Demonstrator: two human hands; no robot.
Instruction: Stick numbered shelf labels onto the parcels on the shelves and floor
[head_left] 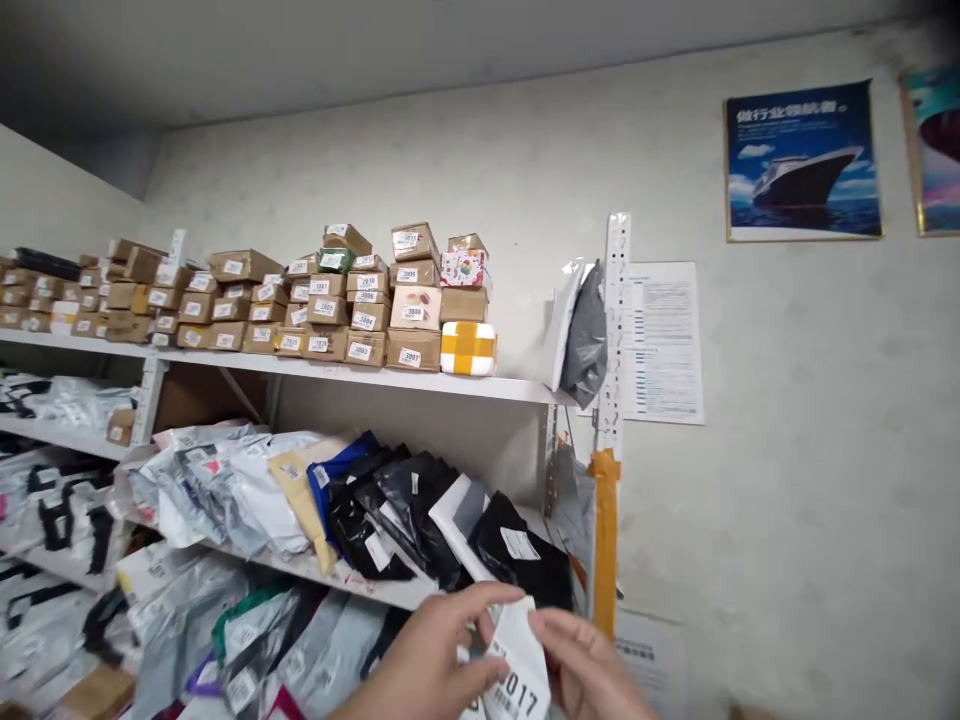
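At the bottom centre, my left hand (439, 655) has its thumb and fingers closed round white printed labels (519, 668), the front one ending in "017". My right hand (586, 668) pinches the upper right edge of the same label. Behind my hands, a black plastic parcel (525, 545) with a white sticker lies at the right end of the middle shelf. Numbered cardboard boxes (414, 350) are stacked along the top shelf, beside a white box with yellow tape (468, 348).
A white perforated post (613, 330) wrapped low down in orange tape (604, 540) stands right of the shelves. Grey and white bags (585, 335) lean at the top shelf's end. Bagged parcels (270, 495) crowd the lower shelves. A ship poster (802, 165) hangs on the wall.
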